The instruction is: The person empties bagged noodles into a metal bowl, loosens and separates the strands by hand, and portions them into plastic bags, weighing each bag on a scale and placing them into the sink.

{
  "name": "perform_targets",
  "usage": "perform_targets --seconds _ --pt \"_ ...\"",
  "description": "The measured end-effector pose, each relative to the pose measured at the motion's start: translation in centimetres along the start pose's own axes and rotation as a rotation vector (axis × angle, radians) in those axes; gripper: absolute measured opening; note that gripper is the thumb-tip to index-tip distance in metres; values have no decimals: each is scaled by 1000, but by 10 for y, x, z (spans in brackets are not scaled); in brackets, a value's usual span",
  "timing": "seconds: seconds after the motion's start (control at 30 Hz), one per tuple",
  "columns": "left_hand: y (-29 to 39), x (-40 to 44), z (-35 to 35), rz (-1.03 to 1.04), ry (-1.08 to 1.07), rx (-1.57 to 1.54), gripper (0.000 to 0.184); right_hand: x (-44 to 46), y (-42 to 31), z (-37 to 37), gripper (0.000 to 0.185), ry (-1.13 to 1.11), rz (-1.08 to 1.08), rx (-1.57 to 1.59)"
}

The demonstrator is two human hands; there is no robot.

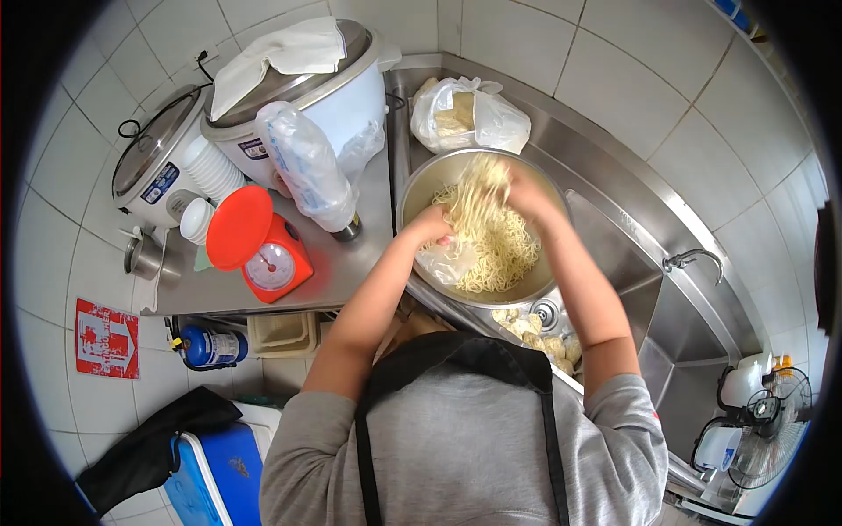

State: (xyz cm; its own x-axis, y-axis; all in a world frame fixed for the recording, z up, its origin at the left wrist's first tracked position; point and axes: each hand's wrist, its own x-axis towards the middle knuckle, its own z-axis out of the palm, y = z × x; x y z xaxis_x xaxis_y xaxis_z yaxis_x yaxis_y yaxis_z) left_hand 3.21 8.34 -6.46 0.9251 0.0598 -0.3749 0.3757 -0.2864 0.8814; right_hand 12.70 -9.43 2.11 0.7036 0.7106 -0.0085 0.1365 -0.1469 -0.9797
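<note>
A large metal pot [406, 200] stands in the sink with pale yellow noodles [504, 254] inside. Over its left side, my left hand [428, 226] is closed on the edge of a clear plastic bag [445, 261], which hangs down into the pot. My right hand [526, 195] is closed on a bunch of noodles, raised above the heap near the pot's far side. Strands trail down from it, smeared by motion. The fingertips of my right hand are partly hidden by the noodles.
Behind the pot sits a white plastic bag [469, 118] with pale contents. Pale yellow pieces [531, 329] lie by the drain in front. On the left counter are a red scale [272, 263], a wrapped stack of cups [307, 162] and large rice cookers [298, 110]. A faucet [697, 261] is at right.
</note>
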Motion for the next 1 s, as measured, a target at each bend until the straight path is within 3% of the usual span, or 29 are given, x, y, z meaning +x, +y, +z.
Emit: perform_targets --seconds 0.03,0.07,0.17,0.2,0.27,0.3,0.33,0.37,0.43,0.53,0.67,0.77,0.8,0.9,1.0 --pt "-3 -3 1 -15 25 1 48 -7 17 11 48 -92 -20 -99" --pt "-4 -6 3 -30 49 3 48 -11 34 22 50 -158 124 -26" --pt "4 -14 11 92 81 105 48 -8 56 32 44 -310 117 -377" --pt "3 -12 15 78 108 214 51 -7 49 34 40 -301 241 -366" --pt "7 -22 28 359 299 442 49 -5 28 36 33 -284 492 -336" --pt "13 -28 32 501 396 554 48 1 39 32 29 -282 537 -112" --pt "23 -31 31 304 298 475 52 8 53 29 26 -278 576 111" --pt "29 -35 31 371 343 472 54 14 67 26 23 -273 609 335" --pt "35 -39 32 509 436 464 58 -1 54 30 16 -156 522 694" --pt "50 -41 18 640 395 583 62 -2 59 37 18 -37 359 1026" --pt "79 -62 17 574 338 551 65 -9 32 44 30 -11 192 695" --pt "84 -64 22 603 378 544 66 4 36 40 36 -179 44 377" --pt "84 -64 23 617 391 528 67 7 32 40 44 -96 80 70" --pt "86 -69 30 597 350 447 67 33 33 39 51 -340 -23 -711" --pt "83 -65 37 665 410 440 68 49 31 32 60 -550 44 -790"
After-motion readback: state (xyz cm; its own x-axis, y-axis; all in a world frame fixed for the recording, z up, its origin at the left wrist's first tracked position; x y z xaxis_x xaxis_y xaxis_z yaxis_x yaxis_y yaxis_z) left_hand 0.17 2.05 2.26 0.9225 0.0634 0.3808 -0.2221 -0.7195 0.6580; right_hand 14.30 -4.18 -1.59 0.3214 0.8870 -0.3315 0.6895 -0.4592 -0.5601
